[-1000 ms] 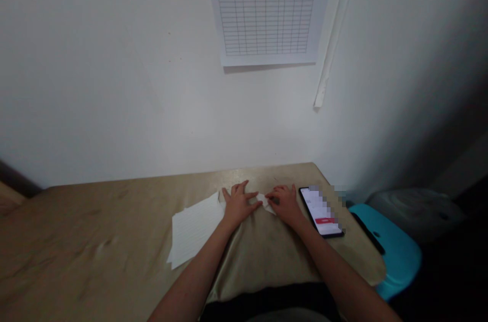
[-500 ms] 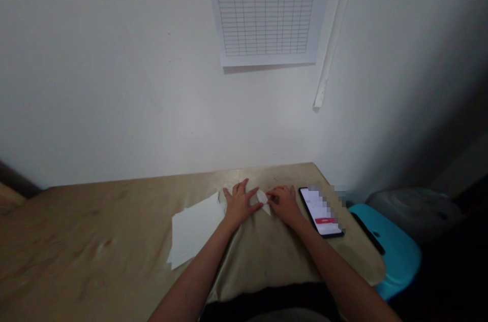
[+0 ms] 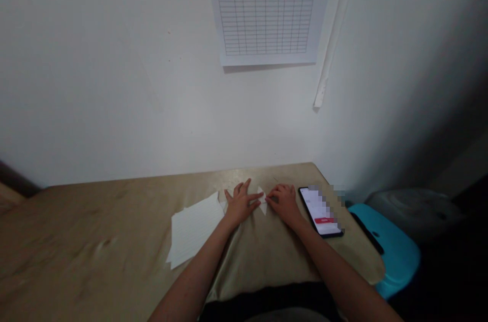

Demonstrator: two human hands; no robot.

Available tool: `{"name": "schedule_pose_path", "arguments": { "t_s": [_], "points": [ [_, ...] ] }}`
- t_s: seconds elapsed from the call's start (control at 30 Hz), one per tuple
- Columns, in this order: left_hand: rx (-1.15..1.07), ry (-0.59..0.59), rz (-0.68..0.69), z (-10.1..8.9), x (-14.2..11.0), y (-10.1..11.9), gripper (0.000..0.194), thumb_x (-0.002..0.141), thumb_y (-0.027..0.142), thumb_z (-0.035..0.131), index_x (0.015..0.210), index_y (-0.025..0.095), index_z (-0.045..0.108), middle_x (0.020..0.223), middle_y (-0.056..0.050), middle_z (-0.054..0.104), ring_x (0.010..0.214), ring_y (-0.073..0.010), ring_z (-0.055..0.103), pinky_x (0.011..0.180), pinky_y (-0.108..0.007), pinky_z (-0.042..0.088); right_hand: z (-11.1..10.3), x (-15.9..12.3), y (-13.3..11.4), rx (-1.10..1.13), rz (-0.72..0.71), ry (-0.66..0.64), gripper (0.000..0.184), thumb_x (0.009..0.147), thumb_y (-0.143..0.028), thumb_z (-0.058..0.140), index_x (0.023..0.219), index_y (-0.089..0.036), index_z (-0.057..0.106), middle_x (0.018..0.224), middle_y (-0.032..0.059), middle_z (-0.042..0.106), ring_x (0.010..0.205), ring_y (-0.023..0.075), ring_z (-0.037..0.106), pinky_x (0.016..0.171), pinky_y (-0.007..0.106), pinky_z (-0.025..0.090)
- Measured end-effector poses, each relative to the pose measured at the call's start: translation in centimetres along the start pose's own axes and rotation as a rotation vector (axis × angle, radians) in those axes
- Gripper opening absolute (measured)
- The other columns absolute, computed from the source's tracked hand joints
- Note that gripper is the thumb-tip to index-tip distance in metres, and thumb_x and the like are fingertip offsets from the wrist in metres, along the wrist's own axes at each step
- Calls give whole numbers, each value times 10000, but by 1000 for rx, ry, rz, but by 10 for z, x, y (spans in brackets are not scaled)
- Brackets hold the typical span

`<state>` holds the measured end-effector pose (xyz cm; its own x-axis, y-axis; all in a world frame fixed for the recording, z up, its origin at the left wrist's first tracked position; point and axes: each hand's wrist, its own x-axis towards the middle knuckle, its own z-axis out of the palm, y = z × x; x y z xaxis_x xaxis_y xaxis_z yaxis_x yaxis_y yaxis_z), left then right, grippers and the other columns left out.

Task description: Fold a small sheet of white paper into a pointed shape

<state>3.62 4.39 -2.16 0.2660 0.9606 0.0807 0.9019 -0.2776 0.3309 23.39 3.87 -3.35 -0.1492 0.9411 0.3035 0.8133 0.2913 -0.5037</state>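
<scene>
Both of my hands rest on a tan table [image 3: 95,240] near its far edge. A small folded piece of white paper [image 3: 262,200] lies between them. My left hand [image 3: 240,203] lies flat with its fingers spread, the fingertips pressing on the paper's left side. My right hand [image 3: 284,201] has its fingers curled, pinching the paper's right edge. Most of the paper is hidden under the hands.
A stack of white lined sheets [image 3: 194,228] lies left of my left hand. A phone [image 3: 320,211] with a lit screen lies right of my right hand. A turquoise stool [image 3: 392,253] stands past the table's right edge. A printed grid sheet [image 3: 265,14] hangs on the wall.
The visible part of the small paper has grown narrower and more upright between my hands. My left fingers have shifted slightly to the right over it. My right hand has barely moved.
</scene>
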Motion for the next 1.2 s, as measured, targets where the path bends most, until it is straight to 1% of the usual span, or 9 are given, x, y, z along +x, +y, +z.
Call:
{"name": "schedule_pose_path", "arguments": {
  "t_s": [0.13,0.2,0.27,0.33,0.43,0.6,0.77,0.97,1.2],
  "points": [
    [-10,-10,0,-3,0,1,378,907,448,624,1275,535,611,1656,24,265,1504,-387,201,1095,-807,39,3,2,3,-23,27,25,101,862,-339,700,924,-290,764,1111,48,670,1196,274,470,1090,486,234],
    [-22,9,-28,-3,1,2,471,886,444,652,1344,506,561,1652,-4,277,1504,-380,205,1103,-800,56,4,2,4,-28,37,30,146,853,-349,710,983,-307,760,1144,55,652,1203,280,457,1076,478,251],
    [-32,28,-58,-3,1,2,516,866,451,673,1369,455,555,1642,-27,302,1501,-366,217,1120,-782,67,5,2,5,-40,40,31,215,849,-353,712,1058,-324,749,1175,65,635,1206,283,449,1071,477,258],
    [-38,36,-73,-2,2,1,474,855,462,681,1322,424,606,1630,-26,328,1494,-358,232,1131,-771,66,6,2,6,-53,36,25,273,850,-351,709,1121,-344,733,1198,70,622,1216,287,441,1075,482,257],
    [-43,47,-66,0,3,0,399,845,463,692,1243,437,662,1617,-11,350,1485,-359,251,1126,-778,52,6,2,6,-68,30,5,317,856,-349,702,1172,-368,715,1220,74,609,1229,293,436,1082,493,255],
    [-50,56,-53,1,3,-1,314,843,463,692,1156,445,717,1597,-9,378,1473,-362,273,1131,-772,39,5,3,5,-87,39,-10,304,856,-353,701,1159,-365,726,1233,85,606,1236,306,436,1083,516,256],
    [-59,79,-69,0,2,1,282,872,475,653,1133,404,735,1562,-28,429,1449,-333,323,1164,-722,58,6,4,5,-98,37,-18,324,853,-357,701,1176,-380,714,1240,78,602,1242,297,436,1078,507,264],
    [-104,112,-91,0,4,1,288,852,440,692,1136,399,726,1517,-36,478,1422,-327,365,1163,-718,83,6,4,6,-64,43,-15,320,854,-353,696,1172,-380,713,1229,71,609,1246,297,431,1089,523,244],
    [-132,121,-99,-3,4,3,312,828,415,725,1140,399,713,1515,-32,473,1422,-313,369,1167,-706,88,3,4,4,-28,51,-21,312,850,-347,698,1162,-351,712,1232,68,611,1249,283,437,1085,494,252]
  ]
}}
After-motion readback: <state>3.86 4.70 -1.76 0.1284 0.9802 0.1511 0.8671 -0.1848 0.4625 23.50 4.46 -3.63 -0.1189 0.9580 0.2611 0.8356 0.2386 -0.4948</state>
